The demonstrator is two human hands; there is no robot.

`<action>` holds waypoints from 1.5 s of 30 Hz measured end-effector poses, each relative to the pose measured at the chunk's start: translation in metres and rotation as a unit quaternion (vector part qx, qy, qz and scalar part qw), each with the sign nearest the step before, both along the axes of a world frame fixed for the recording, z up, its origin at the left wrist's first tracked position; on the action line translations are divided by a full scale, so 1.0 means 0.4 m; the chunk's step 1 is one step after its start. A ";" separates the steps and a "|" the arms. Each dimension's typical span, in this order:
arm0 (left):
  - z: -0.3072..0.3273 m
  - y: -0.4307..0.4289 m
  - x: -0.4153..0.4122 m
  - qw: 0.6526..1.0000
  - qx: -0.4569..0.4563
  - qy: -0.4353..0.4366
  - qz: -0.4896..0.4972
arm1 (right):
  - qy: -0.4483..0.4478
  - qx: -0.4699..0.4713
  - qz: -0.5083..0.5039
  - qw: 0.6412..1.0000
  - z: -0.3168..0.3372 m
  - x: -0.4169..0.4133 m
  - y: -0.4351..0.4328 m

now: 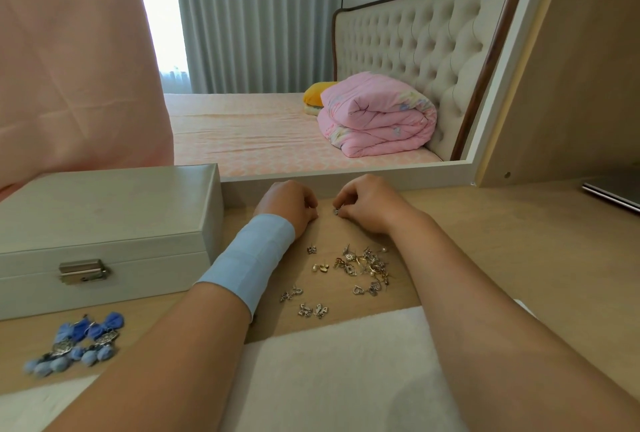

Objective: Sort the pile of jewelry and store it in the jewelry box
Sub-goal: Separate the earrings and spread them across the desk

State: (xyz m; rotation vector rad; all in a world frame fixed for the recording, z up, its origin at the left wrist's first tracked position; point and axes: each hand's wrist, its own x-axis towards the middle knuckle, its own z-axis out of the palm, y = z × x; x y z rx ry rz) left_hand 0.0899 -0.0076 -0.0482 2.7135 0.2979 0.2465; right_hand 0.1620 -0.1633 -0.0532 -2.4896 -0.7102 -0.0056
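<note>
Beyond the pile point(363, 267), right hand point(367, 205) pinches silver piece point(336, 212).

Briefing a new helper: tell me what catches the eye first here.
A closed white jewelry box sits at left, blue tassel earrings in front of it. Between the forearms lies a scattered jewelry pile; beyond it the right grip pinches a small silver piece.

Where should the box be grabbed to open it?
Probably the metal clasp on the front wall of the box, from the near side: the lid is shut, its seam runs at clasp height, and that wall faces the person. The left hand is closer; the right hand pinches a piece.
</note>
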 end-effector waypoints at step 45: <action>0.090 0.043 -0.098 0.994 -0.051 0.032 -0.088 | 0.122 -0.022 0.101 0.987 0.122 -0.109 -0.029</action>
